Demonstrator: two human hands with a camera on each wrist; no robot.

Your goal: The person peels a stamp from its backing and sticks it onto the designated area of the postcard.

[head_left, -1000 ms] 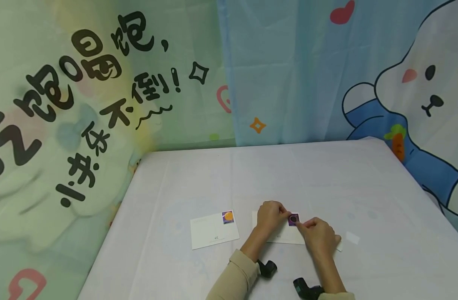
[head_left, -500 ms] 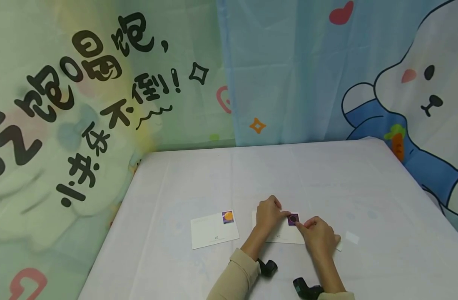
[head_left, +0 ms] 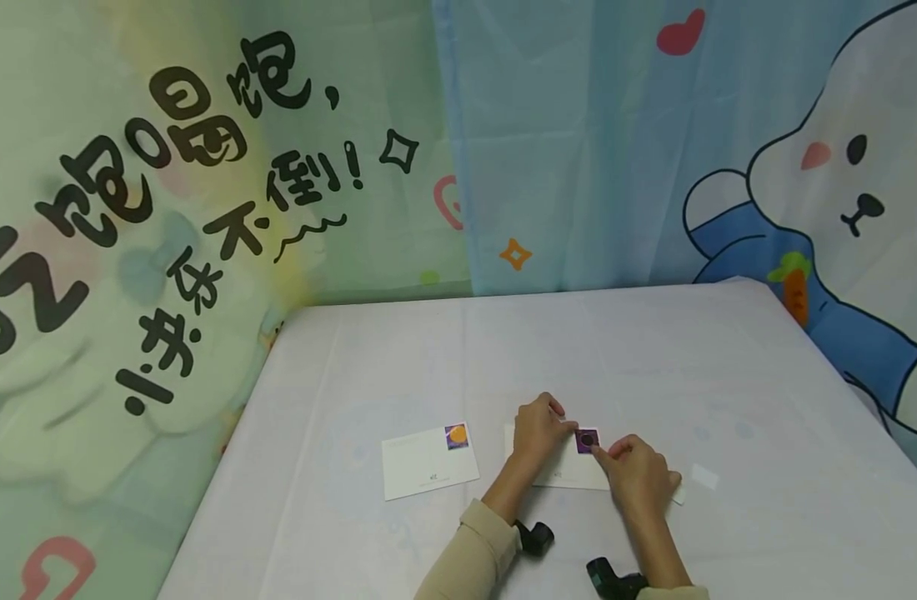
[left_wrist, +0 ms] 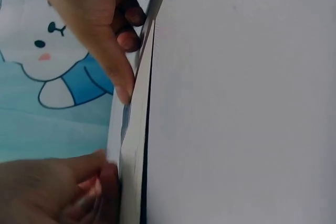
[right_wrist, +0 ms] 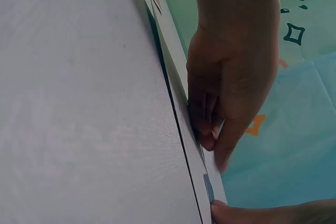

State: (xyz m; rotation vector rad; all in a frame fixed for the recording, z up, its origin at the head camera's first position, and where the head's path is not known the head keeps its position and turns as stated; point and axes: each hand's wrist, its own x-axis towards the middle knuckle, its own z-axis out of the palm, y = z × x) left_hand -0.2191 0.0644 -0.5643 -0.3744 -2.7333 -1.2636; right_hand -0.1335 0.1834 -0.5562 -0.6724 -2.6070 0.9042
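Observation:
A dark purple stamp point(head_left: 587, 441) lies at the upper right of a white postcard point(head_left: 571, 472). My left hand point(head_left: 537, 433) reaches over the card; its thumb points right and touches the stamp's left edge, while its index finger is lifted off. From the other side, my right hand point(head_left: 640, 473) lays its extended thumb on the stamp's lower right corner, other fingers loosely bent. In the left wrist view the right thumb point(left_wrist: 125, 90) presses down at the stamp point(left_wrist: 125, 121). The right wrist view has the stamp point(right_wrist: 208, 186) between both thumbs. Hands and forearms hide parts of the card.
Left of the hands lies a second postcard point(head_left: 428, 468) with an orange-and-purple stamp point(head_left: 456, 437). A small whitish slip point(head_left: 704, 477) is on the white tablecloth point(head_left: 398, 358) at right. A white corner point(head_left: 679, 496) peeks out below the right hand. Printed curtains point(head_left: 563, 150) hang behind.
The left hand's index finger has lifted away from its thumb, which stays at the stamp's left edge. The right hand and the stamp have hardly moved.

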